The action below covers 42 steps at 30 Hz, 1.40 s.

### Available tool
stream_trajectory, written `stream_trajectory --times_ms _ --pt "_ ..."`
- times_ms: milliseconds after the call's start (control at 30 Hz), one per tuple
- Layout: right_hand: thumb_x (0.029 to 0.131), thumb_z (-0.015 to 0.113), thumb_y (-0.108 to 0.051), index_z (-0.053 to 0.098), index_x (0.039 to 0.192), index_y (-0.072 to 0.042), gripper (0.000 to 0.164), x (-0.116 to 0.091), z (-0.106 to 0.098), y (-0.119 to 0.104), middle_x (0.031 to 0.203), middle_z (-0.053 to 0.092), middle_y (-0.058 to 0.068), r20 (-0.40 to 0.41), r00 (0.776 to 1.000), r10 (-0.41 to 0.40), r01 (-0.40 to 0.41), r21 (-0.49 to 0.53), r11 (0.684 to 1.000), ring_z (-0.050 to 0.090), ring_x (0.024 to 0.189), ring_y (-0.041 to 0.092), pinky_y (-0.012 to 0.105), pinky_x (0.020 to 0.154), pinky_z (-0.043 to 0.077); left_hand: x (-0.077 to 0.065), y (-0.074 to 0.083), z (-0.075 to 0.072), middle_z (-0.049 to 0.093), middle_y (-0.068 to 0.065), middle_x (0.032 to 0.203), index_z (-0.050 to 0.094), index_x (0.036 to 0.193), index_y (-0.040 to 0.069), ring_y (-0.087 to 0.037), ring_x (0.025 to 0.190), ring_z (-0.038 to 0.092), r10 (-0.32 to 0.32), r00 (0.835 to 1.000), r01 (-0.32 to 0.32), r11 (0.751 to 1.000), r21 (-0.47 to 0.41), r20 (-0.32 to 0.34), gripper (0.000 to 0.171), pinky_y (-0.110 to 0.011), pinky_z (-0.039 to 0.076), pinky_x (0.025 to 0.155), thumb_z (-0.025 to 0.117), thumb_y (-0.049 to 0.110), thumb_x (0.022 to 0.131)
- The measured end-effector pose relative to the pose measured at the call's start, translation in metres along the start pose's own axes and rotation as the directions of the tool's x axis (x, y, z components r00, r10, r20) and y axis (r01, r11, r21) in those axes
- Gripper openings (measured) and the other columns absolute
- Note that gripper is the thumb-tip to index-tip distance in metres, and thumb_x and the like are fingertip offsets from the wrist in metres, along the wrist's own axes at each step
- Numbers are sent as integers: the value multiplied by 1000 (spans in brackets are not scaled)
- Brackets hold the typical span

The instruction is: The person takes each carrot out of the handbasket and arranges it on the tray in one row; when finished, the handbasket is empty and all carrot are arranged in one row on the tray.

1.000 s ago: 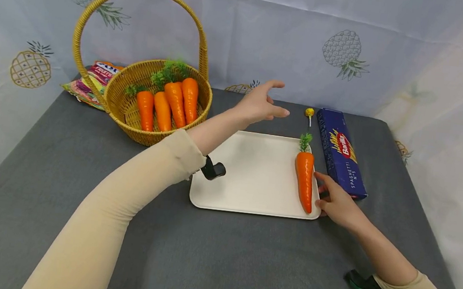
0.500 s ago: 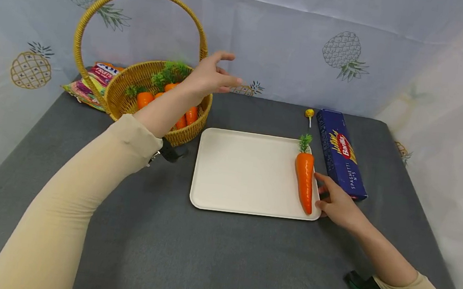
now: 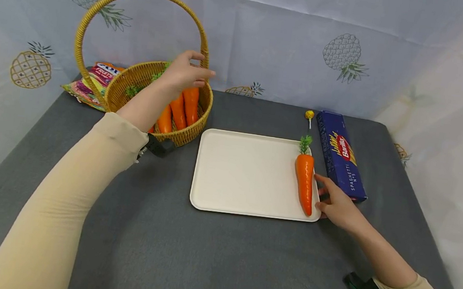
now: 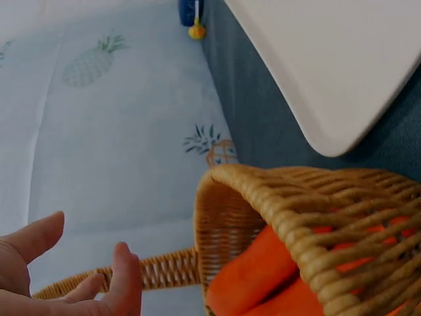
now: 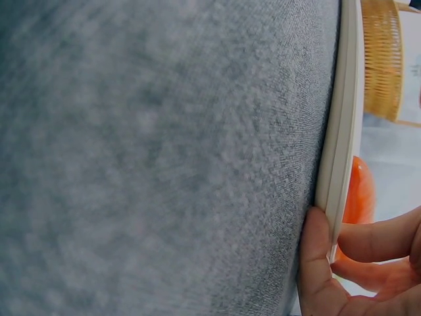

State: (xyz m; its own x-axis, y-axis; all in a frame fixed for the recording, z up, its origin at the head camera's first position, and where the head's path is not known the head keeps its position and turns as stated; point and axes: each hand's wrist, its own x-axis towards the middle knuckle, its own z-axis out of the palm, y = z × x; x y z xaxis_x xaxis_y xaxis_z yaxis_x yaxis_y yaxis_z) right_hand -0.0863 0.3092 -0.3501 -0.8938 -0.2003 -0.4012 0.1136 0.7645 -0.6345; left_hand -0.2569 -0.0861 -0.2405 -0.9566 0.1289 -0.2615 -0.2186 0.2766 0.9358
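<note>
My left hand (image 3: 183,74) is over the wicker basket (image 3: 201,125), fingers apart and holding nothing. Several orange carrots (image 3: 178,110) with green tops lie in that basket, partly hidden behind the hand and forearm. In the left wrist view, loosely bent fingers (image 4: 125,283) stand beside the basket's handle (image 4: 171,270). At the right end of the cream tray (image 3: 245,174), my right hand (image 3: 337,205) holds the edge. The right wrist view has its fingertips on both sides of the rim (image 5: 339,145). One carrot (image 3: 304,183) lies along the tray's right side.
A blue spaghetti box (image 3: 342,156) lies right of the tray, and a yellow lollipop (image 3: 309,114) beside the box's far end. Behind the basket's left side is a colourful candy bag (image 3: 94,83). A pineapple-print curtain (image 3: 268,40) backs the grey table (image 3: 219,261).
My left hand has moved left, from above the tray to over the basket, its fingers staying free. The right hand stays at the tray's edge, and the carrot there has not moved.
</note>
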Motion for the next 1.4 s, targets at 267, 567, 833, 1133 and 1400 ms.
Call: stream_trajectory --times_ms 267,567,833,1133,1400 --pt "93 57 2 17 155 1 74 0 1 0 127 46 31 -4 1000 -14 14 17 1000 56 96 28 28 70 63 7 -7 -14 26 -10 163 21 158 15 -28 144 41 -24 998 26 999 44 -50 71 -28 42 116 59 24 98" --pt "92 54 5 18 155 2 73 -3 2 -1 124 47 31 -15 1000 -26 27 35 999 56 95 29 28 68 62 11 -14 -27 20 -5 165 25 157 18 -26 143 39 -61 992 65 997 32 -106 69 -33 41 117 59 26 98" --pt "92 55 5 18 155 3 73 -2 2 0 125 47 32 -17 1000 -26 27 33 999 56 97 30 28 68 63 12 -17 -43 21 -3 165 25 157 21 -24 147 36 -121 984 127 991 44 -132 68 -32 41 117 58 30 98" --pt "91 55 5 18 155 3 74 -1 2 0 125 47 31 -22 999 -26 27 27 999 55 97 29 28 69 62 10 -22 -59 18 -3 166 23 157 20 -25 147 33 -148 980 156 986 54 -130 67 -31 40 117 56 32 99" --pt "92 56 5 18 155 3 73 -1 2 0 123 48 30 -20 999 -26 27 24 999 55 95 27 27 68 62 15 -33 -67 14 -5 167 22 158 21 -25 138 40 -182 977 193 977 88 -115 68 -31 44 111 56 31 99"
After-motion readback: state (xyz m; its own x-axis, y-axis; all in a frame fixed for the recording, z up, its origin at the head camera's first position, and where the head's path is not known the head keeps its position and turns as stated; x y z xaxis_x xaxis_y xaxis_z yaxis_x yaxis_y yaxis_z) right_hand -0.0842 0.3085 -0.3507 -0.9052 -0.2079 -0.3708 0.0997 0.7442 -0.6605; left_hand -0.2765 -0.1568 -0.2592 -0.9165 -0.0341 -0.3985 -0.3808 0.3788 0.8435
